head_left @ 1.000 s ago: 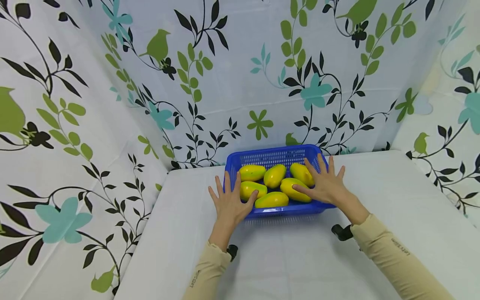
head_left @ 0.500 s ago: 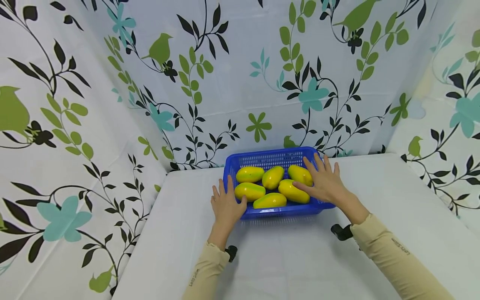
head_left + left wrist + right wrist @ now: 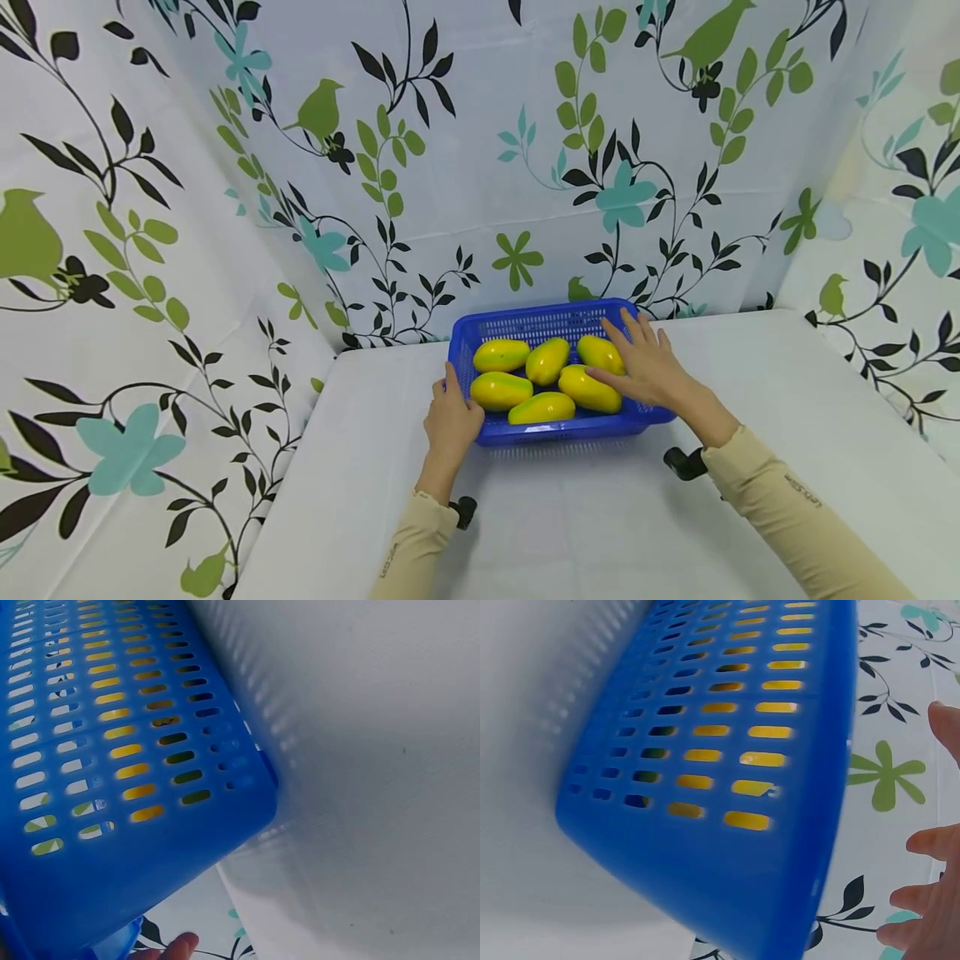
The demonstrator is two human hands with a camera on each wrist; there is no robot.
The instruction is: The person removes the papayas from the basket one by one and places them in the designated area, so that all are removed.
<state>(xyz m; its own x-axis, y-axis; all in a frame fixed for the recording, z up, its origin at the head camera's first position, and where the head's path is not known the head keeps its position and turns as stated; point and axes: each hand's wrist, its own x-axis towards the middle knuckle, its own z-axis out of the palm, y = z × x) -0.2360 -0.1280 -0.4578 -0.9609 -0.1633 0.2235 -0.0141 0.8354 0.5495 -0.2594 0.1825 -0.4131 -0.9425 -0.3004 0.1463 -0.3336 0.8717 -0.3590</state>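
Note:
A blue plastic basket [image 3: 562, 429] with slotted walls holds several yellow mangoes [image 3: 547, 361] tinged with green. At its left end, my left hand [image 3: 452, 421] grips the rim, with the fingers bent over the outer side and the thumb toward the inside. In the left wrist view, fingertips [image 3: 180, 946] show beyond the basket's wall [image 3: 112, 877]. My right hand [image 3: 652, 367] is over the right end with its fingers spread, and it hides part of that rim. The right wrist view shows these fingers [image 3: 930, 844] apart from the wall [image 3: 705, 862].
The basket stands on a white-covered table [image 3: 555, 517], close to the back. A white curtain [image 3: 465, 167] printed with leaves, birds and flowers rises behind and on both sides. Black wrist devices [image 3: 684, 464] sit under the sleeves [image 3: 795, 508].
My left hand, spread over the basket's left end a second ago, has drawn its fingers in and taken hold of the rim. The right hand has shifted slightly left and stays spread.

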